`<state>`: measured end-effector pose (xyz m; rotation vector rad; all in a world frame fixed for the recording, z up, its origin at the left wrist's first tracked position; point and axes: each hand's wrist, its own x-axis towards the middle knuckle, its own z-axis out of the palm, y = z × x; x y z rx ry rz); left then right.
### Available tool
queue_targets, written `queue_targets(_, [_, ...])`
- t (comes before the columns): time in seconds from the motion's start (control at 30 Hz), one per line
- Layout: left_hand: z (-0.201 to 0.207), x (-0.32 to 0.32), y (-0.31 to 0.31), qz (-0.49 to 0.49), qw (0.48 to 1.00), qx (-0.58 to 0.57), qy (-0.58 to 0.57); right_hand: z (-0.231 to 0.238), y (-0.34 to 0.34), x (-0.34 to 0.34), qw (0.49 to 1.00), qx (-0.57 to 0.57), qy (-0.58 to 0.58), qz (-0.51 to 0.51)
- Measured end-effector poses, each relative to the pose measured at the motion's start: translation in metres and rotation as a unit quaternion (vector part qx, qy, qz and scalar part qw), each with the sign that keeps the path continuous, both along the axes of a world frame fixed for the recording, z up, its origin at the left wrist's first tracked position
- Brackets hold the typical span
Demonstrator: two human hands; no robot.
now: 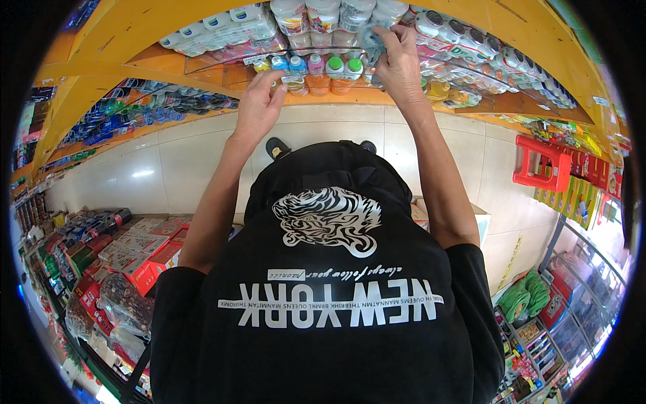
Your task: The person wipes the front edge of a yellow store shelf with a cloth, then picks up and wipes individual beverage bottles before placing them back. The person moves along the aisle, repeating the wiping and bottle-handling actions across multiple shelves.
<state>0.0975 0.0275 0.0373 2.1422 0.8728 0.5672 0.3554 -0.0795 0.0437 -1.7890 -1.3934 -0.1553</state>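
My right hand (401, 64) is at the shelf front, its fingers closed on a crumpled grey-blue cloth (372, 44). The cloth lies against the white bottles (355, 15) and the clear guard strip (306, 51) along the shelf edge. To the left, my left hand (260, 102) has its fingers apart, with the tips by the lower row of bottles; whether they touch the shelf edge I cannot tell. Between my hands stand orange drink bottles with green caps (335, 64), a bottle with a pink cap (316, 64) and one with a blue cap (297, 65).
Shrink-wrapped packs of white bottles (225, 30) fill the shelf's left, more bottles (464, 37) its right. A red plastic stool (542, 165) stands on the tiled floor (323, 121) at right. Red and white cartons (138, 246) are stacked behind me at left, a metal rack (565, 303) at right.
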Motion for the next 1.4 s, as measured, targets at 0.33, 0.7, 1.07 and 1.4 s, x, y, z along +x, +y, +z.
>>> queue_targets(0.33, [-0.018, -0.005, -0.008, -0.040, 0.998, -0.047, 0.018, 0.029, 0.023, -0.011, 0.998, 0.056, -0.023, 0.019])
queue_targets(0.7, [-0.024, -0.013, -0.009, -0.037, 0.996, -0.083, 0.016, 0.022, 0.026, -0.035, 0.996, 0.054, -0.012, 0.063])
queue_targets(1.07, [-0.027, -0.021, -0.014, -0.009, 0.995, -0.099, 0.008, 0.015, 0.038, -0.039, 0.998, -0.020, -0.018, 0.056])
queue_targets(1.4, [-0.028, -0.030, -0.017, -0.008, 0.996, -0.091, 0.002, 0.025, 0.051, -0.055, 0.994, -0.012, -0.019, 0.111])
